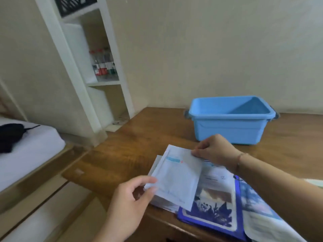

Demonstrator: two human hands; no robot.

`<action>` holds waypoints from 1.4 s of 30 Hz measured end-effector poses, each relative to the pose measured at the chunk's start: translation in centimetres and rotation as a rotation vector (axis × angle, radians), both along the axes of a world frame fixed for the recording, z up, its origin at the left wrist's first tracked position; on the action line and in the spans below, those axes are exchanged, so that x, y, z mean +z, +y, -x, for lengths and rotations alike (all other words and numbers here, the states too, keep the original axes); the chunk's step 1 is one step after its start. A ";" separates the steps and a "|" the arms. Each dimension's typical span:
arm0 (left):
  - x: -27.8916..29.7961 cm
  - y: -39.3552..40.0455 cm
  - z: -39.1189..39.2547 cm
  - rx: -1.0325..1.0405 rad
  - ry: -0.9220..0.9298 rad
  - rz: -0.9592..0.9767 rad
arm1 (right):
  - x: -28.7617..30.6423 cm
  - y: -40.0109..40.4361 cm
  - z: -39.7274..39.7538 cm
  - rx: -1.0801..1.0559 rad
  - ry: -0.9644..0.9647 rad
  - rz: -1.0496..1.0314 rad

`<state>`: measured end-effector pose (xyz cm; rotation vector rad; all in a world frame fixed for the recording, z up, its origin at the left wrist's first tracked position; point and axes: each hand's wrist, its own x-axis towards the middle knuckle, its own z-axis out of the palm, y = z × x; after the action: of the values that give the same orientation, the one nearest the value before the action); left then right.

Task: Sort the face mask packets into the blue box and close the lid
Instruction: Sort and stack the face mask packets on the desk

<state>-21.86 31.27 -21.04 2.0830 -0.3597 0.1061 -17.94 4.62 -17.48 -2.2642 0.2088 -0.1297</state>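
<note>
White flat face mask packet (176, 179) is getting pinched by both hands, left hand (129, 203) on its near corner, right hand (215, 151) on the far edge, over a packet pile (215, 194). Open blue plastic box (230, 117) sits farther back on the wooden table (132, 151).

The box (230, 123) at one o'clock is light blue with grey clips, the wooden table (139, 137) is warm brown, the top packet (176, 179) is white with a pale blue label, and the packets (215, 206) at five o'clock carry dark blue printed patterns.
</note>
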 end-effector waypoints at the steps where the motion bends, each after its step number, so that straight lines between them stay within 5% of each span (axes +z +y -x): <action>1: -0.8 0.9 -0.3 0.037 -0.036 -0.059 | -0.7 1.2 -1.1 0.018 0.016 0.021; 10: -5.9 2.4 -1.8 0.052 -0.406 -0.141 | -2.1 4.2 -2.8 -0.047 -0.015 0.575; 14: -6.5 2.1 -1.8 -0.060 -0.404 -0.213 | -1.7 5.1 -1.6 0.210 -0.094 0.583; 18: -7.3 2.2 -2.9 -0.087 -0.410 -0.160 | -1.7 5.8 0.0 0.404 0.000 0.807; 23: -5.5 2.2 -2.7 -0.101 -0.383 -0.207 | -2.4 5.2 -0.5 0.472 -0.014 0.772; 26: -4.2 2.2 -5.0 -0.098 0.211 -0.233 | -2.9 3.9 -1.6 0.549 -0.063 0.761; 31: -1.7 2.7 -6.2 -0.148 0.743 -0.063 | -4.3 2.2 -2.3 0.589 -0.155 0.695; 33: -0.1 2.5 -6.6 -0.197 0.733 -0.240 | -4.7 2.2 -2.2 0.584 -0.136 0.707; 37: 5.4 0.8 -7.5 -0.336 0.424 -0.633 | -3.4 1.6 0.2 0.492 -0.077 0.569; 42: 11.1 -8.8 -10.0 -0.414 0.236 -0.582 | 1.1 -4.9 10.1 0.019 0.061 0.207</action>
<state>-11.82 22.48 -9.91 2.4991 -0.7321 -0.5466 -28.08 -0.32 -16.40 -2.4773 0.2150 -0.0752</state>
